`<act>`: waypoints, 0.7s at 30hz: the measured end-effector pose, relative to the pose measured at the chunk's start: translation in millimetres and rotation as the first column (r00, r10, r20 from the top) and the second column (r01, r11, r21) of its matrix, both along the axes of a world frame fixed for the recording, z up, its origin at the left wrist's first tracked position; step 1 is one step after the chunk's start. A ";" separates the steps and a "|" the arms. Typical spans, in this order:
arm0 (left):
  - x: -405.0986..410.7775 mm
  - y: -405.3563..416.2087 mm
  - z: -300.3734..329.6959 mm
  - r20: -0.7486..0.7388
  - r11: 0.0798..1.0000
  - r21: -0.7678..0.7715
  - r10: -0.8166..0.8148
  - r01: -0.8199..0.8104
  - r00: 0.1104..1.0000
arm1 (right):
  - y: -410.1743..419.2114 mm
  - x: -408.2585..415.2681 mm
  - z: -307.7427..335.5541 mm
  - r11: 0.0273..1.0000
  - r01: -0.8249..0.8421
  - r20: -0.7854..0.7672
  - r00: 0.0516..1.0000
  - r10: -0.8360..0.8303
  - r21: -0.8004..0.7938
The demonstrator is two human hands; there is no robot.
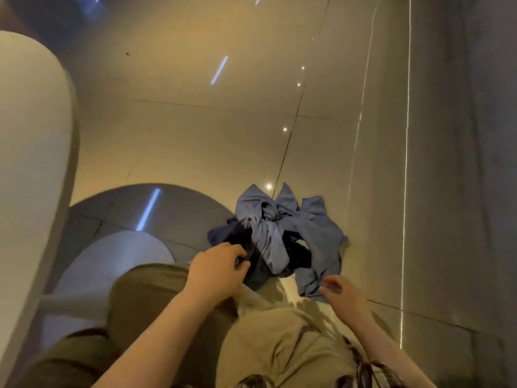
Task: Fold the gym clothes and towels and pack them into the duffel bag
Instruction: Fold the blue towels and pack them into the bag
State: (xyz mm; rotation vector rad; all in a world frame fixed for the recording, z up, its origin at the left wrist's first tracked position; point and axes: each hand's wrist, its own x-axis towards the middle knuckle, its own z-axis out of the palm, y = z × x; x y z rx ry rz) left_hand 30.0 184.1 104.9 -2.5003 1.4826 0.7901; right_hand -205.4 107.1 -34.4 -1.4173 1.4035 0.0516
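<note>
A crumpled pile of blue-grey clothes (282, 225) lies on the glossy floor just ahead of my knees, draped over something black (300, 254) that is mostly hidden; I cannot tell whether it is the duffel bag. My left hand (216, 268) grips a dark piece of fabric at the pile's near left edge, fingers curled round it. My right hand (340, 294) pinches the near right corner of a blue garment (310, 284). The image is blurred by motion.
A white rounded table edge (36, 152) rises at the left, with its round base (112, 261) on the floor beside my leg. A grey wall (447, 163) runs along the right. Glossy beige floor tiles (209, 135) stretch ahead.
</note>
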 end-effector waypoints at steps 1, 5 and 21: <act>1.4 2.2 -9.1 -0.011 1.000 0.005 0.028 -0.028 1.000 | 0.2 -2.5 -2.0 1.000 -0.024 -0.010 1.000 0.024 0.021; 9.6 -6.5 -36.2 -0.074 0.995 0.001 0.103 -0.103 0.992 | -9.9 -3.4 -12.8 0.997 -0.074 -0.054 0.996 0.075 0.022; 66.1 -106.4 -180.8 -0.233 0.962 0.142 0.262 -0.233 0.937 | -114.8 129.1 -136.8 0.849 -0.528 -0.350 0.798 0.490 -0.014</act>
